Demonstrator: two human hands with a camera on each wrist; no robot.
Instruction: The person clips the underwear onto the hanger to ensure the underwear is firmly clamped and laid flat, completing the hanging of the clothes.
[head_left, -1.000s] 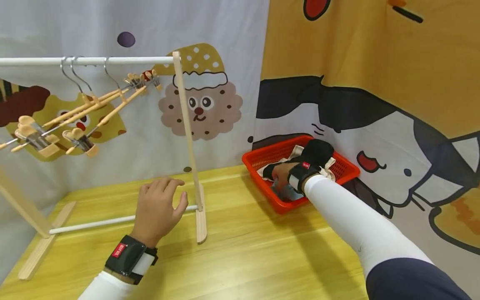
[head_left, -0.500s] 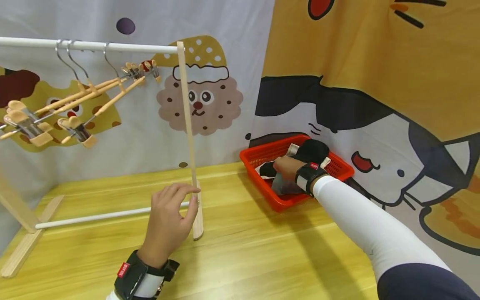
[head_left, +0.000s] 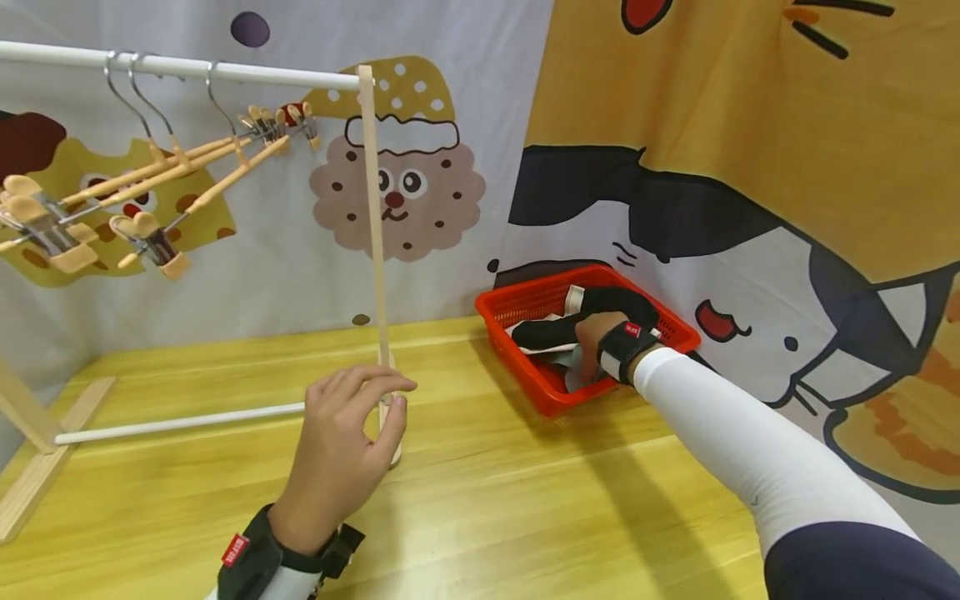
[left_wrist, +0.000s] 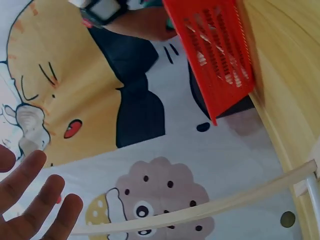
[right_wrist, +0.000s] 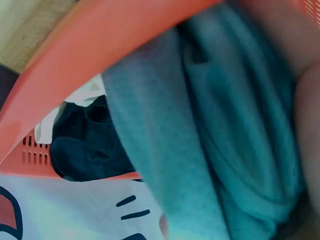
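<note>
My right hand (head_left: pixel 597 329) reaches down into the red plastic basket (head_left: pixel 517 364) and grips a soft grey-green cloth (head_left: pixel 581 367). In the right wrist view the cloth (right_wrist: pixel 160 130) hangs in loose folds close to the camera, beside the basket's rim (right_wrist: pixel 100 50). Most of the fingertips are hidden. Behind it lie black cloth pieces (right_wrist: pixel 90 145) and some cream fabric (head_left: pixel 574 300). My left hand (head_left: pixel 348 442) hovers over the table near the rack's right foot, fingers relaxed and holding nothing. Its spread fingers (left_wrist: pixel 62 215) show in the left wrist view.
A rack with a white top rail (head_left: pixel 262 73) and wooden posts (head_left: pixel 372 200) stands at the left. Several clip hangers (head_left: pixel 168 169) hang from it. The basket sits at the wooden table's (head_left: pixel 480 508) back right, against a printed curtain (head_left: pixel 675 208).
The right hand has shifted slightly right within the basket, with the grey-green cloth. The left hand has moved right, nearer the rack's post. The head view has tilted down a little.
</note>
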